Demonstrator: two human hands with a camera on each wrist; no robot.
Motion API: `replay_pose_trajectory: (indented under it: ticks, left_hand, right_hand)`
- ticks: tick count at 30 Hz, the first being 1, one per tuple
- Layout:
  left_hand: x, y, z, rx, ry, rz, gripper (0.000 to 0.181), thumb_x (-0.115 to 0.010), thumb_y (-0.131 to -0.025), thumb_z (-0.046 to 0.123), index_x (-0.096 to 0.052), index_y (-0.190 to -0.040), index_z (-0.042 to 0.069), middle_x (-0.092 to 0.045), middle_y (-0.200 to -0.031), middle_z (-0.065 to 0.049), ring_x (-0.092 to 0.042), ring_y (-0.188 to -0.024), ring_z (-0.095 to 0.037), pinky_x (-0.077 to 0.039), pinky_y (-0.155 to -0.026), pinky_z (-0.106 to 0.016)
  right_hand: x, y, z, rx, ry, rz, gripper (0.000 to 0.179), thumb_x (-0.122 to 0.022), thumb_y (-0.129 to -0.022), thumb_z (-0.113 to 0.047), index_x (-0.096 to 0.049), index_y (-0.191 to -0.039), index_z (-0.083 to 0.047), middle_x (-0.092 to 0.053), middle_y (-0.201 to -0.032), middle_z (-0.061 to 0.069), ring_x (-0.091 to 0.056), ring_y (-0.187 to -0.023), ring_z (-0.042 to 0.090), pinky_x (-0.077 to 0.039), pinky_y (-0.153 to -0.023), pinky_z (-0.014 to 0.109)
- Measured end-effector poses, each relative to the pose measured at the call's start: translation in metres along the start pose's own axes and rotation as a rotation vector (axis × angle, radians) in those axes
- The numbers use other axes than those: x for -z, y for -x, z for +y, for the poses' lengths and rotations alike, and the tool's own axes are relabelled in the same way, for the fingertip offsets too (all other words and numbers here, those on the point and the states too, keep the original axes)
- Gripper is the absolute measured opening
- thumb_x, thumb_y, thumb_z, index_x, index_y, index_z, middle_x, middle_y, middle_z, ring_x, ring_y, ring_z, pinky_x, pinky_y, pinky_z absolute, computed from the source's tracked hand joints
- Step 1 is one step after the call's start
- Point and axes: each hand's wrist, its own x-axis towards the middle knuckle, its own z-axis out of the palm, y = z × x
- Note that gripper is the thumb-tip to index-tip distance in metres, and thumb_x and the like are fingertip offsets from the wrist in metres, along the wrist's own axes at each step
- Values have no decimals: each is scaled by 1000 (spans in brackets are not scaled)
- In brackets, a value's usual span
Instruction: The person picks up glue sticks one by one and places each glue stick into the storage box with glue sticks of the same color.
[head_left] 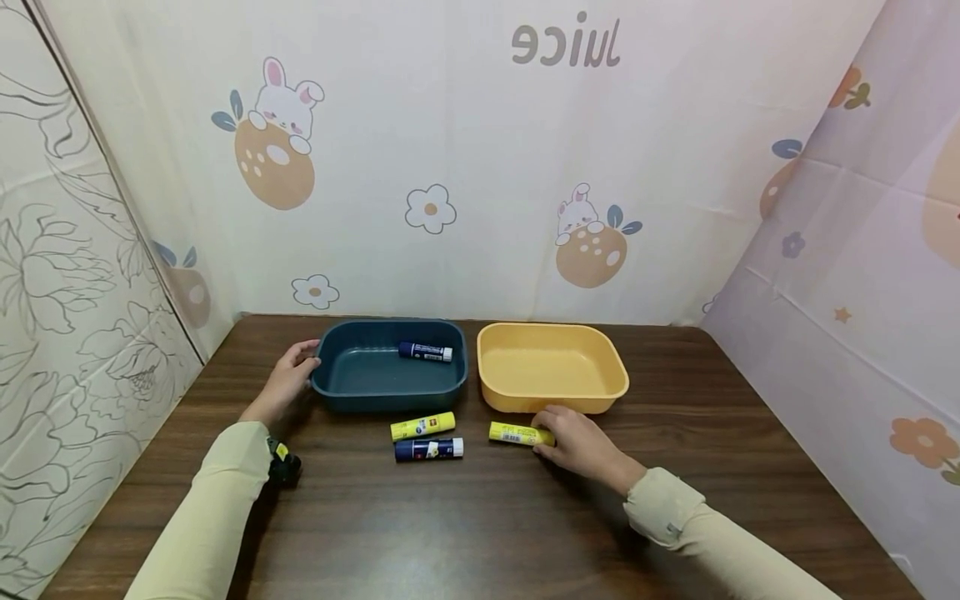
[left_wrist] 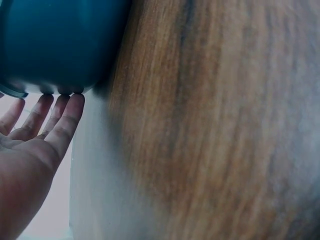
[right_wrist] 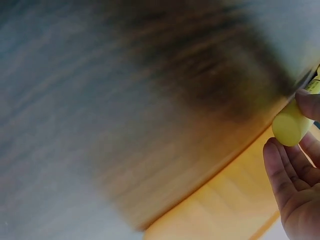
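My right hand (head_left: 577, 443) pinches one end of a yellow glue stick (head_left: 512, 433) between thumb and fingers, just in front of the yellow bin (head_left: 556, 400). The right wrist view shows the glue stick's round yellow end (right_wrist: 289, 130) by the fingertips. At the left, the fairly straight fingers of my left hand (head_left: 288, 375) touch the end wall of the dark teal bin (head_left: 386, 402). One dark blue glue stick (head_left: 425, 351) lies inside that bin. In front of it, another yellow glue stick (head_left: 422, 427) and a second dark blue glue stick (head_left: 429, 449) lie side by side.
Both bins stand next to each other near the back of the brown wooden table (head_left: 420, 533). Behind them hangs a pale curtain (head_left: 480, 275) with rabbit and flower prints. Similar printed sheets border the table on the left and right.
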Motion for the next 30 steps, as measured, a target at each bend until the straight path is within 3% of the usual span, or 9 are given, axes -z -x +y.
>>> replay_pose_trajectory:
  ticks: [17,30]
  left_hand:
    - [-1,1,0,-12,10,-2,51,-35,-103,20,-22,-148,0,-28,-143,-28,-33,-125,-41,-31,-102,-56]
    - [1,-1,-3,-31,14,8,51,-35,-102,18,-23,-147,-1,-31,-140,-28,-35,-121,-39,-33,-101,-56]
  right_hand:
    - [30,-3,-7,106,34,101,24,-81,-75,-15,-63,-89,-8,-54,-82,-4,-48,-72,10,-45,-63,29]
    - [53,-12,-4,131,103,162,29,-83,-72,-14,-66,-93,-5,-58,-87,0,-51,-75,11,-47,-65,31]
